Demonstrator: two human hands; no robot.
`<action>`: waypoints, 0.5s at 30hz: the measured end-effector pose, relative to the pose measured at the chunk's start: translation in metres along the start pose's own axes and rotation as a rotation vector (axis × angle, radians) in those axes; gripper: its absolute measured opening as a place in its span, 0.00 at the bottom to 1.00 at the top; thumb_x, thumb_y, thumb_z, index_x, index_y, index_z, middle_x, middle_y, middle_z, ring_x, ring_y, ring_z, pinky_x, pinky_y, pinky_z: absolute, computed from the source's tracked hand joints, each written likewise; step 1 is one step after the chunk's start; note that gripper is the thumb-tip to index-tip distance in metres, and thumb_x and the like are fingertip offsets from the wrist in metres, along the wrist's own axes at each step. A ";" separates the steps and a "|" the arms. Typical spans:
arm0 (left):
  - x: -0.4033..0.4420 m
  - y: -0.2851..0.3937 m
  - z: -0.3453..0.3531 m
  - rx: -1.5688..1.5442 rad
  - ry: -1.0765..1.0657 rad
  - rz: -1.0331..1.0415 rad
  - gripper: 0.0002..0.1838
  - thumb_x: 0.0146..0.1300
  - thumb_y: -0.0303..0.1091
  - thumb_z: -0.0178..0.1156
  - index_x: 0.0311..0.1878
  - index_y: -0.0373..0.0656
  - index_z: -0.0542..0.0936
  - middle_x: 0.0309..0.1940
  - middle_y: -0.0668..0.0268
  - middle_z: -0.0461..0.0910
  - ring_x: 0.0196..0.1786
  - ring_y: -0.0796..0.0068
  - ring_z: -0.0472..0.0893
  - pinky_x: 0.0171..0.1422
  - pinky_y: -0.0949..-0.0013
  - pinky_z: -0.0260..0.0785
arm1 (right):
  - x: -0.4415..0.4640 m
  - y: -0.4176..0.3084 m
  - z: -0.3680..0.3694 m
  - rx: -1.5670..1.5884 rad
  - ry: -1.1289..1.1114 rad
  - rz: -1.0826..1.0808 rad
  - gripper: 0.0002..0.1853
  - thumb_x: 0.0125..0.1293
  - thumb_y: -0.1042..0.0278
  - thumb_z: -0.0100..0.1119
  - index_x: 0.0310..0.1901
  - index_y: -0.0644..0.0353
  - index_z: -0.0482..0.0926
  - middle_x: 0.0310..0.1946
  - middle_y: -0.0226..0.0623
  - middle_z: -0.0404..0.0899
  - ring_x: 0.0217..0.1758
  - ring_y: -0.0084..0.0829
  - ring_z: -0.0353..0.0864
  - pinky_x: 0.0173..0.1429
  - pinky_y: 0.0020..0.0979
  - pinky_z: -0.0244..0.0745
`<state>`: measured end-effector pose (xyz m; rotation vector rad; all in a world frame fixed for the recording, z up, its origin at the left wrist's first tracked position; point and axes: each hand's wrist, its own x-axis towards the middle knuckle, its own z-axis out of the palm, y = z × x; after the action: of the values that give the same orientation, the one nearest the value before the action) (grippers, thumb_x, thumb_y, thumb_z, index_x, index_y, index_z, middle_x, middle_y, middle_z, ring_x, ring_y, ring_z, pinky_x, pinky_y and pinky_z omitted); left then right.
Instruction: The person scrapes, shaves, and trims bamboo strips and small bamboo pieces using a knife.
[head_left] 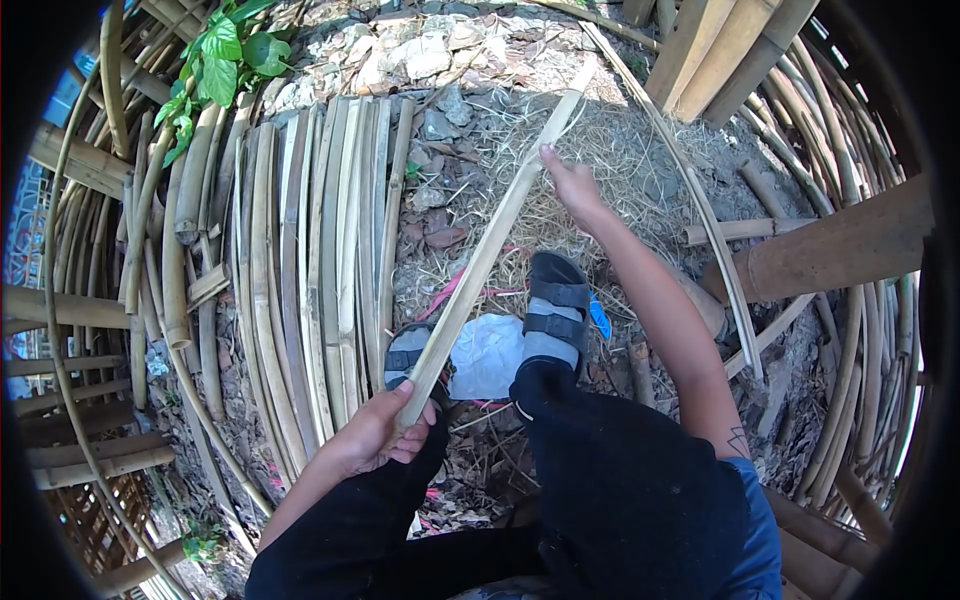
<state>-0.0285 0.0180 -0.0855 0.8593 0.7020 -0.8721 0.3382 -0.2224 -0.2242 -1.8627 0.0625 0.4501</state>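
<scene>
A long pale bamboo strip [490, 245] slants across the middle of the view, from lower left to upper right. My left hand [382, 430] is closed round its lower end, near my left knee. Farther up, my right hand [575, 188] holds the strip near its upper part, thumb against the edge. Beneath the strip, between my sandalled feet, lies a crumpled white sheet [487, 355] on the ground. A row of split bamboo strips [320, 270] lies side by side to the left of the held strip.
Bamboo poles [65, 310] stand or lie along the left edge. A thick bamboo pole [840, 240] juts in from the right, near a long thin strip [690, 180]. Straw [510, 130], stones [420, 55] and a blue object [600, 318] are on the ground. A leafy plant [222, 60] grows at upper left.
</scene>
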 end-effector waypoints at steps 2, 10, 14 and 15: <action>0.001 0.000 0.001 0.015 0.001 0.006 0.28 0.82 0.56 0.34 0.43 0.40 0.73 0.23 0.72 0.63 0.23 0.81 0.61 0.25 0.75 0.53 | -0.006 -0.016 0.002 -0.326 0.181 -0.209 0.34 0.69 0.33 0.55 0.34 0.65 0.80 0.23 0.42 0.82 0.26 0.40 0.83 0.33 0.43 0.76; 0.001 -0.001 0.002 0.035 0.023 0.010 0.28 0.82 0.56 0.34 0.43 0.41 0.73 0.23 0.72 0.63 0.23 0.81 0.61 0.25 0.75 0.53 | 0.000 -0.057 0.007 -0.644 0.204 -0.323 0.23 0.69 0.47 0.61 0.40 0.65 0.84 0.33 0.55 0.85 0.40 0.55 0.86 0.48 0.50 0.78; 0.001 -0.001 0.001 0.027 0.020 0.019 0.28 0.82 0.56 0.34 0.43 0.41 0.73 0.23 0.72 0.63 0.23 0.81 0.61 0.25 0.74 0.53 | 0.002 -0.038 -0.005 -0.499 0.226 -0.289 0.21 0.69 0.50 0.61 0.40 0.65 0.84 0.33 0.55 0.85 0.40 0.56 0.86 0.49 0.51 0.78; 0.001 -0.001 0.001 0.015 0.025 0.016 0.28 0.82 0.56 0.35 0.43 0.41 0.73 0.23 0.72 0.63 0.23 0.81 0.61 0.25 0.75 0.53 | 0.004 -0.025 -0.006 -0.542 0.260 -0.275 0.20 0.69 0.50 0.62 0.41 0.64 0.85 0.33 0.55 0.85 0.41 0.55 0.86 0.49 0.50 0.78</action>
<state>-0.0291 0.0169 -0.0862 0.8893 0.7098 -0.8545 0.3499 -0.2189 -0.2016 -2.4119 -0.1548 0.0255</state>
